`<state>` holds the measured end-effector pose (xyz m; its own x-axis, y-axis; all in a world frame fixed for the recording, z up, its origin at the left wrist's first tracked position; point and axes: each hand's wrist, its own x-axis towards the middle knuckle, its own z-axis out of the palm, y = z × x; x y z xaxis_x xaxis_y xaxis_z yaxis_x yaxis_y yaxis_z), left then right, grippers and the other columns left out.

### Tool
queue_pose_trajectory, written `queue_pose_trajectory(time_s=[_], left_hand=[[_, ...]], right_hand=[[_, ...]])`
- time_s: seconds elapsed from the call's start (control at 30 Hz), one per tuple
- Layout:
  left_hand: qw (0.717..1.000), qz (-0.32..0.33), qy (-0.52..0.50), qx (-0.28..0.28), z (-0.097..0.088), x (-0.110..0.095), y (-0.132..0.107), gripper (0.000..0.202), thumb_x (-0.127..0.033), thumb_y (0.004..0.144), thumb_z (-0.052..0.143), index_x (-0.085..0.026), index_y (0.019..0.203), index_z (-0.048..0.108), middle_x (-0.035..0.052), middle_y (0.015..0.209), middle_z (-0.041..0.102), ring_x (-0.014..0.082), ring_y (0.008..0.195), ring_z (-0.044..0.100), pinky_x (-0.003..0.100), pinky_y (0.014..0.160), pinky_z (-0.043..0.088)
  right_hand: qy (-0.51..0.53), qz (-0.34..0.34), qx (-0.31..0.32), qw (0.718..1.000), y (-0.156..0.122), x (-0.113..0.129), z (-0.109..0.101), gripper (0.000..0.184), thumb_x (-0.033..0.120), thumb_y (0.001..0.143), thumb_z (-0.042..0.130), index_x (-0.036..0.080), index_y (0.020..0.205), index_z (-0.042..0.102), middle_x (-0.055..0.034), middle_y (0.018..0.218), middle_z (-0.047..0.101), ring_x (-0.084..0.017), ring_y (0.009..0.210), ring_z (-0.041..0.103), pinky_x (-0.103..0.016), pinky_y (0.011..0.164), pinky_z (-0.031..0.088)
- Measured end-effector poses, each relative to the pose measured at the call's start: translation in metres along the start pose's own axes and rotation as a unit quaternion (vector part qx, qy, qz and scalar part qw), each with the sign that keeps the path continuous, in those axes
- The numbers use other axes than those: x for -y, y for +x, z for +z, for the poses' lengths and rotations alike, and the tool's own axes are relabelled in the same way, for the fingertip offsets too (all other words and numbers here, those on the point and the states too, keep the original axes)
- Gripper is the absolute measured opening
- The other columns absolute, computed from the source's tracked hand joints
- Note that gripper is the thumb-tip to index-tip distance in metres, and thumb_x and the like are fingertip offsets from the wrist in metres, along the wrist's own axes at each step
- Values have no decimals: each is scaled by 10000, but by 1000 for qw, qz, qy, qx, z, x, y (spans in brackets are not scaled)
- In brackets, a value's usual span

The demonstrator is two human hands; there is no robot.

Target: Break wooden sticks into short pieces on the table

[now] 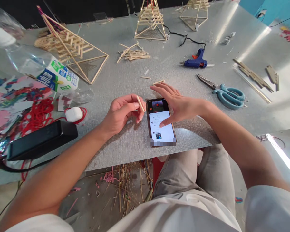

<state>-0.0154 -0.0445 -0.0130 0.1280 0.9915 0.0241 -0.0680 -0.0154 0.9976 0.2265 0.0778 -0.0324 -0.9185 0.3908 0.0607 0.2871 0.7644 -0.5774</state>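
Observation:
Between the thumb and fingers of my left hand (123, 112) is a short wooden stick (140, 104), held just left of the phone. The smartphone (161, 129) lies flat near the table's front edge with its screen lit. My right hand (176, 103) reaches over it, fingers stretched out and thumb over the screen. Beyond those fingertips lie a small stick piece (157, 82) and another short stick (145, 77). Farther back sits a loose pile of cut sticks (135, 54).
Stick pyramids (87, 64) stand at the back. On the right are a blue glue gun (195, 61), scissors (228, 95) and grey strips (253, 75). A plastic bottle (33, 61), red cord (44, 109), a white case (73, 114) and a black box (42, 138) crowd the left.

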Motion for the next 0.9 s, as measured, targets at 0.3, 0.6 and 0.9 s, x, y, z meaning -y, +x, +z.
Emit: queue_pose_trajectory(time_s=[0.3, 0.6, 0.9], left_hand=[[999, 36, 30, -8, -4, 6, 0, 94, -204, 718, 696, -220, 684, 610, -13, 684, 598, 105, 499, 540, 271, 455, 438], [999, -15, -21, -47, -3, 2, 2, 86, -269, 764, 672, -217, 712, 627, -1, 712, 577, 123, 483, 553, 297, 430, 420], [995, -62, -47, -65, 2, -1, 4, 248, -386, 812, 881, -182, 832, 742, 3, 764, 637, 98, 540, 569, 242, 420, 463]], right_hand=[[-54, 33, -74, 995, 3, -14, 2, 988, 525, 928, 769, 316, 1730, 231, -175, 1777, 286, -420, 1700, 151, -755, 1348, 199], [-48, 32, -100, 993, 5, -6, -2, 920, 511, 933, 756, 254, 1702, 322, -189, 1735, 378, -398, 1653, 266, -687, 1358, 253], [-57, 45, -103, 992, 5, -7, -2, 876, 466, 931, 776, 210, 1675, 389, -209, 1705, 417, -417, 1632, 285, -687, 1348, 259]])
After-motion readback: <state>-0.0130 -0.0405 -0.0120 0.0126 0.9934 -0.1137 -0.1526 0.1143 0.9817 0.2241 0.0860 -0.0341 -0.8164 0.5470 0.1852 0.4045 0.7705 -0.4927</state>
